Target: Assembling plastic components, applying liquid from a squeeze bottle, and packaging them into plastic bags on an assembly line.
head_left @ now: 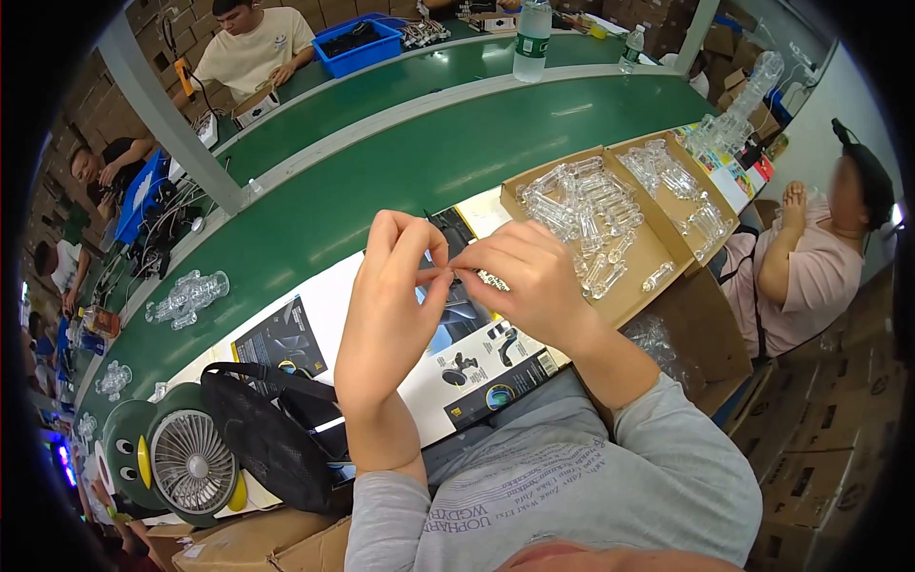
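My left hand (pixel 381 305) and my right hand (pixel 534 281) meet fingertip to fingertip above a printed cardboard sheet (pixel 467 377). Both are closed in a pinch of thumb and fingers. Whatever is between the fingertips is too small and too covered to make out. The sheet is white and black, with pictures of a phone holder on it, and part of it is hidden behind my hands. Beside my right hand stands an open cardboard box (pixel 658 250) with many clear plastic parts (pixel 577 191) in it.
A green workbench (pixel 381 162) curves across, with clear plastic pieces (pixel 189 297) at left. A black bag (pixel 262 434) and a green fan (pixel 195 462) stand left of me. A water bottle (pixel 532 43) and blue bin (pixel 360 46) are at the back. A person (pixel 801 257) sits at right.
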{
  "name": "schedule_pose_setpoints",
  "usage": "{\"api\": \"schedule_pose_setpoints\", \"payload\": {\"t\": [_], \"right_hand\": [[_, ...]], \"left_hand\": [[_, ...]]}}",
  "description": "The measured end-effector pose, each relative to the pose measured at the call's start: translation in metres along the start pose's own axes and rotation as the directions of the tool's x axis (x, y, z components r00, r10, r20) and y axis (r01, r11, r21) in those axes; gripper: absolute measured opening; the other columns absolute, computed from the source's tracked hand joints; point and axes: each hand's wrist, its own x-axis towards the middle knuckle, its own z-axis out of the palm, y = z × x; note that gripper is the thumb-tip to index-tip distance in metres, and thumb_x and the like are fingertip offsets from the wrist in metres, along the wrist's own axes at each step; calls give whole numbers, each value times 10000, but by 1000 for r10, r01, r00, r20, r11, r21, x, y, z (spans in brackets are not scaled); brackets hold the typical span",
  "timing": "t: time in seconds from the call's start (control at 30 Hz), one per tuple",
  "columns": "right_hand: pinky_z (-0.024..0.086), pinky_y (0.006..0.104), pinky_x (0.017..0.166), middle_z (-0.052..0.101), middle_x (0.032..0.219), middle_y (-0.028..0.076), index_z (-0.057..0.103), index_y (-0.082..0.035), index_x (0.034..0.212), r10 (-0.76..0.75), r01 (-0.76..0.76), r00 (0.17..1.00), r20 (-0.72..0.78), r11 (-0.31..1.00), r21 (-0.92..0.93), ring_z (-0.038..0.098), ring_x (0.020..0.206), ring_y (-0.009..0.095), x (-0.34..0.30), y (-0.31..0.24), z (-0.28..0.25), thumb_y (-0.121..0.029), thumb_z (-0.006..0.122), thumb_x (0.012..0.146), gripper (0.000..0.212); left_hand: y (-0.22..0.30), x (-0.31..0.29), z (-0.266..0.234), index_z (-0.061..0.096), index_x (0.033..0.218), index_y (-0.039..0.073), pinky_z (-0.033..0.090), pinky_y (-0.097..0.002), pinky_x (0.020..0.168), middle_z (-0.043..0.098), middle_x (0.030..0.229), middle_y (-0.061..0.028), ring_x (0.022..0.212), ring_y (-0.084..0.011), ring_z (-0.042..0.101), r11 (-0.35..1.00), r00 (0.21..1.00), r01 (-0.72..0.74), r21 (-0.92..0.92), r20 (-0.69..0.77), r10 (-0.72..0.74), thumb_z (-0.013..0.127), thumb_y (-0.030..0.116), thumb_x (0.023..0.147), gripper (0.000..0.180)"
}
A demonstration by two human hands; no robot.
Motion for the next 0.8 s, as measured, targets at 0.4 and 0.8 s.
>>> {"api": "schedule_pose_setpoints", "payload": {"t": [0.4, 0.8], "right_hand": [[432, 292, 627, 596, 677, -20, 605, -109, 673, -116, 106, 990, -82, 988, -111, 561, 652, 156, -4, 9, 10, -102, 686, 598, 110], [441, 304, 587, 623, 720, 53, 627, -43, 750, 90, -49, 967, -239, 984, 171, 573, 640, 208, -19, 0, -21, 67, 671, 600, 192]], "left_hand": [[-6, 1, 6, 451, 838, -12, 569, -263, 671, 442, 906, -81, 923, -197, 575, 1000, 999, 2, 5, 39, -2, 582, -153, 683, 247], [4, -4, -1, 478, 785, 10, 499, -271, 640, 429, 937, -92, 849, -195, 566, 915, 938, -347, -206, -84, 336, 551, -187, 635, 258]]}}
